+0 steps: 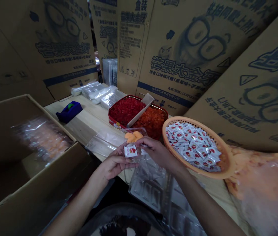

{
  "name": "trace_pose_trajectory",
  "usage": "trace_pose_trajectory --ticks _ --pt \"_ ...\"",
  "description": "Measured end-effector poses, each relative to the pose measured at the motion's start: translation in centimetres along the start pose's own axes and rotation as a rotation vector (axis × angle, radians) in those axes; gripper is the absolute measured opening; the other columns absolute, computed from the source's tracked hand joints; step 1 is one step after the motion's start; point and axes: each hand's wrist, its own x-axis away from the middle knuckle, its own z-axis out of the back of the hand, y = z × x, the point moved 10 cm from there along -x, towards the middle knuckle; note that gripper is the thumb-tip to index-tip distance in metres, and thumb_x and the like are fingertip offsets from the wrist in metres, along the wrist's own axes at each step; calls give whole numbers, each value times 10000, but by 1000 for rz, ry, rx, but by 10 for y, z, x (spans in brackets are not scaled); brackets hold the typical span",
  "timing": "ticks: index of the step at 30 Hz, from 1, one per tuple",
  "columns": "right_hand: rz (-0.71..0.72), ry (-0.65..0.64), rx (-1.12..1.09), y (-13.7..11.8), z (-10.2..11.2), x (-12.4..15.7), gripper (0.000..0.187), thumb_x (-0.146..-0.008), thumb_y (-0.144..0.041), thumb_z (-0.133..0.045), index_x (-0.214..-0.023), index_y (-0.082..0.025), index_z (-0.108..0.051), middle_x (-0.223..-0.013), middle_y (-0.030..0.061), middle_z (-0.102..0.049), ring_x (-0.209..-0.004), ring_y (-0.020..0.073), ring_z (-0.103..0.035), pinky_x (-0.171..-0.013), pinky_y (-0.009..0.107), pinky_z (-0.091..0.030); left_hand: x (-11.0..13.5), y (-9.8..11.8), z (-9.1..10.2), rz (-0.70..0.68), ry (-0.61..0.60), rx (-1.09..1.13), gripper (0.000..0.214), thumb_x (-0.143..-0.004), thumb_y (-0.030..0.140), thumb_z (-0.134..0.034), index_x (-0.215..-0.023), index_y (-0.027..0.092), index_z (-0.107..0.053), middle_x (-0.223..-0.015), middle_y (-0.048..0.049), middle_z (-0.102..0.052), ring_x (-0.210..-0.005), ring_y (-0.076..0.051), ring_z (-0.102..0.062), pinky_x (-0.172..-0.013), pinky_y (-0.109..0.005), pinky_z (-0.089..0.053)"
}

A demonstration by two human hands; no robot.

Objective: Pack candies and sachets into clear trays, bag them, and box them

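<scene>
My left hand (115, 163) is closed on the near left side of a small clear plastic tray (136, 160). Several smooth orange candy pieces (130, 138) lie in its far part. A white sachet with a red print (130, 151) sits in the nearer part, beside my left fingers. Over the tray's right side, my right hand (156, 153) is closed in a pinch; part of another white sachet (144, 151) shows under its fingertips. Below the hands lie more clear moulded trays (148, 190), sloping down from the table edge.
An orange basket (228, 164) of sachets stands right, beside a bag of orange pieces (264, 183). Behind the hands is a red tin (111, 122) of red and orange bits, split by a divider (140, 110). A blue tape dispenser (69, 111) and open carton (11, 193) are left.
</scene>
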Motion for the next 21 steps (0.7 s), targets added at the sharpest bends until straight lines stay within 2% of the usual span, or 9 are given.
trace_pose_trajectory --ticks 4,6,9,11,15,21 --pt "22 -59 -21 -9 -1 -4 156 -793 -170 -490 -881 -206 -614 -897 15 -621 -861 146 -562 -787 280 -426 4 0 -1 0 -20 -1 627 -619 -74 -585 -1150 256 -540 -1048 -55 -645 -940 -228 -617 -919 -504 -397" --pt "-13 38 -8 -7 7 -7 156 -787 -172 -478 -871 -203 -605 -902 15 -620 -857 149 -560 -777 281 -424 5 1 0 -11 -1 7 625 -617 -73 -586 -1148 252 -537 -1053 -52 -643 -939 -224 -617 -919 -502 -402" --pt "-98 349 15 2 29 -3 186 -764 -157 -453 -892 -205 -580 -902 17 -600 -839 151 -547 -754 278 -423 6 3 0 -56 28 27 671 -613 -68 -593 -1185 269 -497 -1074 -41 -632 -950 -219 -616 -915 -487 -417" --pt "-143 493 41 8 33 5 191 -743 -152 -454 -888 -203 -569 -881 19 -581 -829 157 -537 -749 283 -421 7 5 1 -94 58 38 721 -600 -70 -600 -1217 274 -458 -1071 -37 -629 -958 -219 -615 -915 -477 -423" --pt "-172 584 90 10 26 17 166 -745 -151 -442 -866 -197 -546 -870 30 -546 -840 171 -521 -769 309 -414 10 8 4 -135 126 54 746 -583 -69 -617 -1220 272 -434 -1089 -30 -614 -947 -216 -617 -902 -459 -443" --pt "-143 643 171 2 14 25 166 -797 -138 -380 -898 -197 -499 -939 64 -489 -893 183 -491 -815 345 -403 13 7 4 -137 130 60 769 -586 -61 -623 -1251 263 -414 -1127 -57 -601 -954 -219 -612 -891 -438 -456"
